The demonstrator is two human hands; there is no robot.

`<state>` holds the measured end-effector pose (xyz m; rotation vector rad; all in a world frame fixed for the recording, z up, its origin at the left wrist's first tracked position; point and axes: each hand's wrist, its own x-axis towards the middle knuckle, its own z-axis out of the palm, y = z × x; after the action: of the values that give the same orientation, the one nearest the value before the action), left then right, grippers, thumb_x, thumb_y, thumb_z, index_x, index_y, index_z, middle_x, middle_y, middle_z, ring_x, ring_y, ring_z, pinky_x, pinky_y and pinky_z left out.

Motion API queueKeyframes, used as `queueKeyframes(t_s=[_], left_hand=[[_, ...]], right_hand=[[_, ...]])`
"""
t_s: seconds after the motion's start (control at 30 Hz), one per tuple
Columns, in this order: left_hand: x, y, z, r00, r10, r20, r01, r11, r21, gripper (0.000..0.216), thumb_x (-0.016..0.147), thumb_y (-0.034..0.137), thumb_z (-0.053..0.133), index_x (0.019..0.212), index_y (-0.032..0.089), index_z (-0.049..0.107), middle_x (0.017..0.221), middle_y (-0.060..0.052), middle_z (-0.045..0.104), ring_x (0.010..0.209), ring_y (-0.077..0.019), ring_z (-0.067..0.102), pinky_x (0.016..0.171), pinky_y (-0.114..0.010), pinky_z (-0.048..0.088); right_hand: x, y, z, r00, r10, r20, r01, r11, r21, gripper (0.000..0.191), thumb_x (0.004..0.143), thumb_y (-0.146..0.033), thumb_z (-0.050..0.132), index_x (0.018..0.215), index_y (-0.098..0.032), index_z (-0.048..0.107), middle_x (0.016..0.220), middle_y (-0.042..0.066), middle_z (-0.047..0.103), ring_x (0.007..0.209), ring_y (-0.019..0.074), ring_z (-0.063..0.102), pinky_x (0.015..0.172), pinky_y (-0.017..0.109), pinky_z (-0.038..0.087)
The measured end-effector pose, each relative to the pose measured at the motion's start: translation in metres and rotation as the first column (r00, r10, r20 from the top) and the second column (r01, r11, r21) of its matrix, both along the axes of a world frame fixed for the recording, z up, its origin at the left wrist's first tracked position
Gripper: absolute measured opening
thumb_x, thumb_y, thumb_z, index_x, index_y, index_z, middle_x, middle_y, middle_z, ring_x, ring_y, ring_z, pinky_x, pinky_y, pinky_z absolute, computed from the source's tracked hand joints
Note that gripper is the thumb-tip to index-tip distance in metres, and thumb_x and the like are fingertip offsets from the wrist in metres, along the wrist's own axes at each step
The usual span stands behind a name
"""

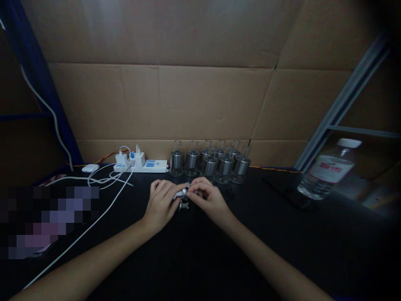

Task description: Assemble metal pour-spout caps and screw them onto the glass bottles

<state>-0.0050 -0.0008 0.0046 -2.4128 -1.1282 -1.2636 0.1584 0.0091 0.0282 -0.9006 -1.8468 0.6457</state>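
Jointly pinching a small silver fitting (182, 193) with left hand (161, 201) and right hand (209, 197), each grip closed on it, at the desk (219, 259) near glass vials (209, 165).

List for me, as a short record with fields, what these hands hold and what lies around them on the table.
Left hand: curled around a small silver part
Right hand: fingertips pinch the same part's end
Beneath the hands: a second small metal piece on the dark table
Behind: metal cylinders with clear tops, upright, clustered
Far left: white power strip with chargers plugged in, white cables trailing
Right: clear water bottle, white cap
Backdrop: cardboard wall
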Motion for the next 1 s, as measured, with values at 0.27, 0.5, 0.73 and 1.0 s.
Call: queueKeyframes(t_s=[0.27, 0.5, 0.73, 1.0], left_hand=[[-0.0008, -0.0012, 0.0007, 0.999, -0.023, -0.049, 0.026, 0.997, 0.069, 0.027, 0.076, 0.028, 0.053, 0.101, 0.022, 0.053, 0.082, -0.002, 0.057, 0.083, -0.0183, 0.049, 0.079, -0.035, 0.029], [0.0016, -0.0035, 0.0023, 1.0, -0.015, -0.023, 0.016, 0.998, 0.067, 0.031, 0.075, 0.033, 0.054, 0.102, 0.019, 0.05, 0.081, -0.003, 0.058, 0.08, -0.0178, 0.049, 0.078, -0.035, 0.029], [0.0012, -0.0034, 0.0009, 0.999, -0.043, 0.008, 0.042, 0.995, 0.093, 0.029, 0.074, 0.034, 0.055, 0.098, 0.018, 0.05, 0.083, -0.003, 0.059, 0.082, -0.0177, 0.051, 0.079, -0.035, 0.029], [0.0011, -0.0013, 0.0005, 0.999, -0.027, 0.018, 0.025, 0.996, 0.081, 0.026, 0.075, 0.03, 0.054, 0.099, 0.02, 0.051, 0.083, -0.002, 0.06, 0.082, -0.0178, 0.05, 0.079, -0.035, 0.03]], right_hand=[[0.0011, 0.0002, -0.0023, 0.977, 0.153, -0.145, -0.18, 0.964, -0.197, 0.014, 0.063, -0.029, 0.064, 0.063, -0.016, 0.058, 0.079, 0.001, 0.045, 0.068, 0.0109, 0.048, 0.061, 0.025, 0.04], [0.0033, -0.001, 0.0004, 0.957, 0.261, -0.127, -0.284, 0.934, -0.215, 0.019, 0.068, -0.034, 0.06, 0.065, -0.016, 0.057, 0.085, 0.002, 0.043, 0.075, 0.0119, 0.047, 0.066, 0.026, 0.04], [0.003, -0.0016, 0.0018, 0.941, 0.306, -0.146, -0.332, 0.919, -0.214, 0.023, 0.07, -0.039, 0.056, 0.065, -0.016, 0.054, 0.085, 0.002, 0.043, 0.077, 0.0124, 0.047, 0.066, 0.025, 0.04], [-0.0027, -0.0061, 0.0034, 0.978, 0.178, -0.11, -0.191, 0.974, -0.122, 0.018, 0.071, -0.033, 0.054, 0.063, -0.017, 0.052, 0.079, 0.002, 0.043, 0.072, 0.0121, 0.047, 0.062, 0.025, 0.041]])
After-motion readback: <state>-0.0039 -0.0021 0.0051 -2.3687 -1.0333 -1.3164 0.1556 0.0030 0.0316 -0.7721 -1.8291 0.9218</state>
